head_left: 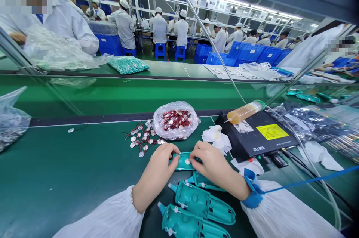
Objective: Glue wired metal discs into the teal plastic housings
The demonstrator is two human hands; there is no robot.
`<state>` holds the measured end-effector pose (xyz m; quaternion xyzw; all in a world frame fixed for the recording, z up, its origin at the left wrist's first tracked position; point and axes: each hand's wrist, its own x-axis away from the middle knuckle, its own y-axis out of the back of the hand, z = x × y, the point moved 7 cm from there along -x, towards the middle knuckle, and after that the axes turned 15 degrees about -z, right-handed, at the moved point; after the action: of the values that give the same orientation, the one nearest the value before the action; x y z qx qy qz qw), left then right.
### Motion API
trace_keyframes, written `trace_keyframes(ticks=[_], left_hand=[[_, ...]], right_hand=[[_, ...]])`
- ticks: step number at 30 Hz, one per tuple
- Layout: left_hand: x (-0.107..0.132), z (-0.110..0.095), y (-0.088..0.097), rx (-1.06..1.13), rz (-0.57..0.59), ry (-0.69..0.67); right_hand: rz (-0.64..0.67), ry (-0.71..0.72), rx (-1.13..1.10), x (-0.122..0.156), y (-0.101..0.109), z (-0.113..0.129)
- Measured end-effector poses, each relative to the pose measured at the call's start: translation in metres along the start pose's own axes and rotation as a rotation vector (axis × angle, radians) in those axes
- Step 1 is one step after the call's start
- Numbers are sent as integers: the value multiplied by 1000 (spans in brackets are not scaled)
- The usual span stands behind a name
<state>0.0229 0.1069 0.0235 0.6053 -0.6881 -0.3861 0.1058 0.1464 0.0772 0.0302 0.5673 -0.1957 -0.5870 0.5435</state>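
Between my two hands is a teal plastic shell half [182, 166], its hollow side up. My left hand [157, 169] is closed, pinching the shell's left end between thumb and fingers. My right hand [210, 159] is closed around the right end, its fingertips beside a small white disc [187, 161] inside the shell; whether they grip the disc too is hidden. Just below lie more teal shell halves [202, 200], with pale tips and small white parts. A clear plastic bag [157, 120] of red-wired discs [176, 119] stands beyond my hands, with loose wired discs [142, 139] left of it.
To the right sits a black box [244, 142] marked RH-928, with an amber-filled syringe barrel [246, 112] on top. White tissues [217, 138] lie beside it. A blue wrist strap's cord [308, 180] runs off right. Across a green barrier [134, 94], co-workers sit among blue crates.
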Motion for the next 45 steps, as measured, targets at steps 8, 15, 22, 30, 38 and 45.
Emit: trace_keyframes(ticks=[8, 15, 22, 30, 38, 45], left_hand=[[1, -3, 2, -2, 10, -1], [0, -2, 1, -22, 28, 9], [3, 1, -6, -69, 64, 14], [-20, 21, 38, -355, 226, 90], [-25, 58, 60, -673, 349, 193], [-28, 45, 64, -799, 315, 164]], right_hand=[[-76, 67, -52, 3, 19, 8], [-72, 117, -98, 7, 15, 11], [-66, 119, -106, 6, 15, 13], [-191, 51, -178, 1, 38, 2], [-274, -35, -308, 2, 62, -7], [-321, -90, -396, 2, 63, -11]])
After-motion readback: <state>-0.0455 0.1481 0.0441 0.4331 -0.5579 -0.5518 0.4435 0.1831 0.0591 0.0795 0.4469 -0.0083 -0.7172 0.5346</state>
